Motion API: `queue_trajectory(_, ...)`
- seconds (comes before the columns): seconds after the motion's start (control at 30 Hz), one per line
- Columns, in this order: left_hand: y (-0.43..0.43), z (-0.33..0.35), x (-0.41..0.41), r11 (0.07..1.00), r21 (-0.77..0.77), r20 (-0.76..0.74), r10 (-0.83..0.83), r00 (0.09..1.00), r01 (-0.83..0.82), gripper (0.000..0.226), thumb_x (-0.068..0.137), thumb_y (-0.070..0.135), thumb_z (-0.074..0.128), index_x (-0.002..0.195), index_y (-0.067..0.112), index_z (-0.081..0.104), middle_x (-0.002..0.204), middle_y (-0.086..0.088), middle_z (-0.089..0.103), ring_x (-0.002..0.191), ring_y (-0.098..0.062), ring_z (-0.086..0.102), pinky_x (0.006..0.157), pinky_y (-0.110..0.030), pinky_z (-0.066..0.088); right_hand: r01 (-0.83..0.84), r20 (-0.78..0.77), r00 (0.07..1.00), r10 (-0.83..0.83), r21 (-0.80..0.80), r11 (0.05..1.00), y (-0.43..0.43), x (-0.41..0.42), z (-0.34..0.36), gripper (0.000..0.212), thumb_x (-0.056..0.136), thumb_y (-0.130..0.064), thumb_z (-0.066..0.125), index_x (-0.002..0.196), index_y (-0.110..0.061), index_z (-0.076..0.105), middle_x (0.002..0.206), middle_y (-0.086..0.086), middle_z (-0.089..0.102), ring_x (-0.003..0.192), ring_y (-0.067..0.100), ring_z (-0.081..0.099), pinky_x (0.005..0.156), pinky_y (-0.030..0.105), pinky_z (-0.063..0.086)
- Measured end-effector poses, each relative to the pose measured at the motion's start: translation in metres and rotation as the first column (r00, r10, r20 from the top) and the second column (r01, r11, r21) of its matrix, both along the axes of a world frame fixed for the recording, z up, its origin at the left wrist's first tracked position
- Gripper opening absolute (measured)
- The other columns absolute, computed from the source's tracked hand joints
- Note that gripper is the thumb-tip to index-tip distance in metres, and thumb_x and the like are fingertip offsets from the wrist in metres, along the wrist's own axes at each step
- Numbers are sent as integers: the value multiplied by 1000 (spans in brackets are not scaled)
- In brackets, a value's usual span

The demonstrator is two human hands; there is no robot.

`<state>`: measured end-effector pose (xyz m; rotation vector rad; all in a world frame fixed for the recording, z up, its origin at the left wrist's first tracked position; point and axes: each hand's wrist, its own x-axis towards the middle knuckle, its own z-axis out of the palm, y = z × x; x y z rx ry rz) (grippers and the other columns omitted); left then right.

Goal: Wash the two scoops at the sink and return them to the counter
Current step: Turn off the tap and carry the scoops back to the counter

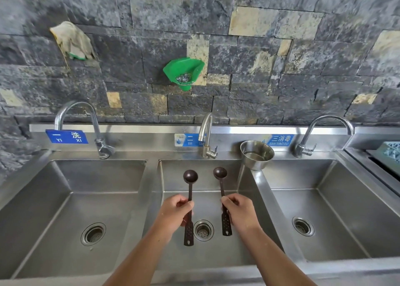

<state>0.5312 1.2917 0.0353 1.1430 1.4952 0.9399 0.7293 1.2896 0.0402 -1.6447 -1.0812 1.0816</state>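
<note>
Two dark brown long-handled scoops are held upright over the middle sink basin (pixel 216 251), bowls pointing away from me. My left hand (pixel 176 212) grips the handle of the left scoop (pixel 190 177) about midway. My right hand (pixel 239 211) pinches the handle of the right scoop (pixel 220 174) at a similar height. Both perforated handle ends hang below my hands, either side of the drain (pixel 203 230). The middle tap (pixel 206 134) stands behind them; no water is seen running.
A steel three-basin sink with a left basin (pixel 65 220) and right basin (pixel 324 210), each with its own tap. A steel pot (pixel 256 155) sits on the divider at the back. A green holder (pixel 184 71) with a scourer and a cloth (pixel 72 40) hang on the stone wall.
</note>
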Motion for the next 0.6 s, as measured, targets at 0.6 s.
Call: queue_trajectory(0.6,-22,5,268,752,-33,213,-639,739,659,11,90,13,69,80,10,66,68,-8,66,62,-21,57,61,-30,43,575,-69,814,-577,-46,817,-160,213,-17,19,93,-15,64,82,-1,67,58,1,59,44,7,45,42,21,34)
